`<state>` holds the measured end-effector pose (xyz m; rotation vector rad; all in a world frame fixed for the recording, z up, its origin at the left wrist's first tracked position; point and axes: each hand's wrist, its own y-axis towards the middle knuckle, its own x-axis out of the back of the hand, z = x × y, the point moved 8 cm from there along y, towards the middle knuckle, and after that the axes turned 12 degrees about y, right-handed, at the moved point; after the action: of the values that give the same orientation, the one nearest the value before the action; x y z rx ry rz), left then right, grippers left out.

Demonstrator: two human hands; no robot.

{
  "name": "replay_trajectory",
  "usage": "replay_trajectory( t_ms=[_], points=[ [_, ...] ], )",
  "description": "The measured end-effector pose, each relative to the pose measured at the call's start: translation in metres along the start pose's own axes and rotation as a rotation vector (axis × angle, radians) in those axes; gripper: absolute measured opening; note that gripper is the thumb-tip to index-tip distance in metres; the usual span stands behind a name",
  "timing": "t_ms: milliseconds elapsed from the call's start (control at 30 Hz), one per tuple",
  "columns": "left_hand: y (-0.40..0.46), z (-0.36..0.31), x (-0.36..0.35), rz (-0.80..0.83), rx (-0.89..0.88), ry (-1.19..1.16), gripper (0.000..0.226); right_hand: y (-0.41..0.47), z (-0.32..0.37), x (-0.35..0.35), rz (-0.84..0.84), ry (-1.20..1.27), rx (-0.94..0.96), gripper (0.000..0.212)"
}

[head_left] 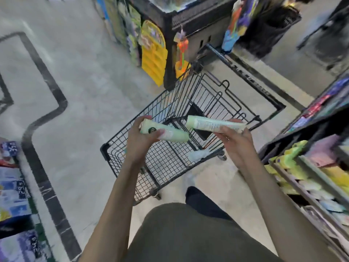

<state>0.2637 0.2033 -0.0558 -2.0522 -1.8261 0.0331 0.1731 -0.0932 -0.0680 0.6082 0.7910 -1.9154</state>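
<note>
I hold two pale green tubes above a black wire shopping cart (151, 163). My left hand (140, 138) grips the left tube (170, 133) near its flat end, thumb across its front. My right hand (235, 141) grips the right tube (209, 124) by its far end, printed text side up. The tubes point toward each other and stay apart. A white packet (198, 155) lies in the cart basket.
A shelf of pastel packs (311, 167) runs along the right. Boxed goods with price tags (15, 195) sit at the left. A dark display stand with hanging yellow cards (154, 53) stands beyond the cart. Pale tiled floor with black lines (43, 120) spreads left.
</note>
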Motion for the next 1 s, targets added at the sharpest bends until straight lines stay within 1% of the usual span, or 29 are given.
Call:
replay_trajectory(
  t_ms=[133, 167, 233, 267, 333, 400, 500, 533, 633, 733, 833, 867, 900, 1000],
  points=[
    [-0.023, -0.011, -0.020, 0.077, -0.013, -0.062, 0.061, -0.044, 0.014, 0.014, 0.022, 0.110, 0.063, 0.026],
    [-0.028, -0.013, -0.026, 0.091, -0.009, -0.070, 0.063, -0.055, 0.019, 0.018, 0.017, 0.147, 0.085, 0.032],
    [-0.040, -0.020, -0.041, 0.129, -0.008, -0.088, 0.065, -0.076, 0.029, 0.031, -0.024, 0.205, 0.137, 0.054],
    [-0.047, -0.023, -0.051, 0.158, -0.011, -0.104, 0.065, -0.088, 0.035, 0.039, -0.047, 0.232, 0.172, 0.057],
    [-0.059, -0.029, -0.073, 0.220, 0.006, -0.145, 0.059, -0.110, 0.044, 0.054, -0.085, 0.301, 0.228, 0.050],
    [-0.073, -0.033, -0.096, 0.276, 0.016, -0.154, 0.044, -0.129, 0.053, 0.068, -0.115, 0.385, 0.267, 0.049],
    [-0.097, -0.033, -0.136, 0.383, 0.010, -0.134, 0.021, -0.158, 0.069, 0.084, -0.165, 0.495, 0.311, 0.069],
    [-0.107, -0.032, -0.151, 0.422, 0.021, -0.132, 0.017, -0.169, 0.076, 0.090, -0.178, 0.502, 0.336, 0.069],
    [-0.143, -0.028, -0.192, 0.511, 0.082, -0.158, 0.024, -0.203, 0.092, 0.110, -0.203, 0.522, 0.388, 0.059],
    [-0.186, -0.028, -0.236, 0.620, 0.108, -0.185, 0.019, -0.239, 0.104, 0.137, -0.251, 0.503, 0.399, 0.054],
    [-0.235, -0.025, -0.277, 0.718, 0.096, -0.191, 0.025, -0.285, 0.113, 0.168, -0.302, 0.450, 0.397, 0.027],
    [-0.245, -0.024, -0.286, 0.733, 0.092, -0.188, 0.028, -0.295, 0.114, 0.172, -0.307, 0.447, 0.385, 0.024],
    [-0.256, -0.022, -0.295, 0.751, 0.082, -0.179, 0.027, -0.307, 0.116, 0.178, -0.325, 0.437, 0.383, 0.028],
    [-0.303, -0.014, -0.327, 0.832, 0.045, -0.102, 0.020, -0.354, 0.129, 0.207, -0.423, 0.387, 0.433, 0.073]
  ],
)
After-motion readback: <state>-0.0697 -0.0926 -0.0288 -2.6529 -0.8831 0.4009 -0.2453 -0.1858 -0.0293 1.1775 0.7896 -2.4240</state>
